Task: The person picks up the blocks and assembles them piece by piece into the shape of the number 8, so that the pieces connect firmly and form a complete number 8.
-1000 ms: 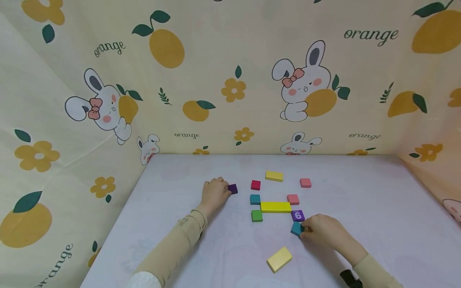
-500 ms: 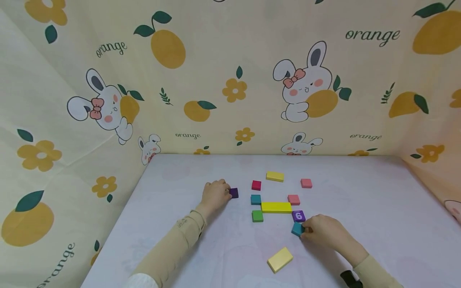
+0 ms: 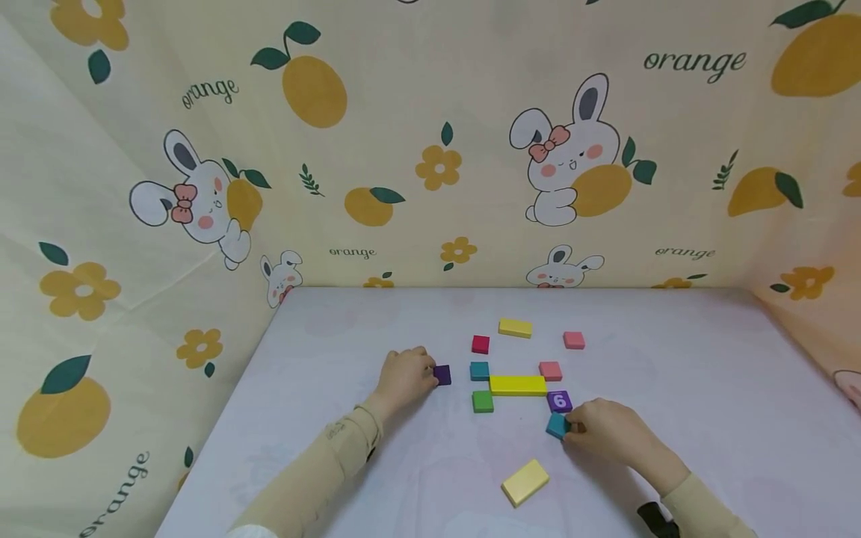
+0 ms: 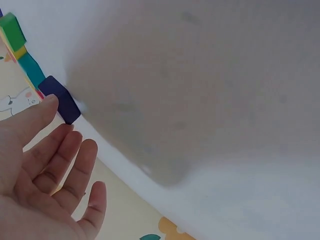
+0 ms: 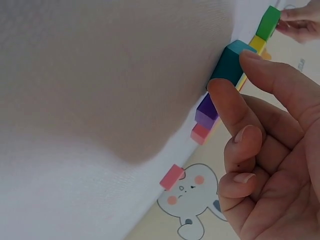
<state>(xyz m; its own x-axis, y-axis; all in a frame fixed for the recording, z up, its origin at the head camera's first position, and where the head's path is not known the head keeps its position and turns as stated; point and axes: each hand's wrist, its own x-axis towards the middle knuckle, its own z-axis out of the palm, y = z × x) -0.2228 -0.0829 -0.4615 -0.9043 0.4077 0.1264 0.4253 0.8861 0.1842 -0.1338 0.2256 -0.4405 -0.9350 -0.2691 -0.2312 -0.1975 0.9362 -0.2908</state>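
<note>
My left hand point(image 3: 406, 379) pinches a dark purple block point(image 3: 442, 375) left of the block group. In the left wrist view, the thumb and a fingertip meet that block point(image 4: 61, 100) while the other fingers spread loosely. My right hand point(image 3: 608, 433) holds a teal block point(image 3: 556, 425) between thumb and index finger, turned at an angle just below the purple block marked 6 point(image 3: 560, 401). A long yellow block point(image 3: 518, 385) lies between them, with a second teal block point(image 3: 480, 371) and a green block point(image 3: 483, 402) at its left end.
Pink blocks lie at the bar's upper right point(image 3: 550, 370) and farther back point(image 3: 574, 341). A red block point(image 3: 480, 344) and a yellow block point(image 3: 515, 328) sit behind. A pale yellow block point(image 3: 525, 483) lies nearest the viewer. Printed cloth point(image 3: 390, 112) walls the table's back and sides.
My left hand has drawn the dark purple block toward the viewer and slightly right, so it is now about level with the second teal block. My right hand has hardly moved.
</note>
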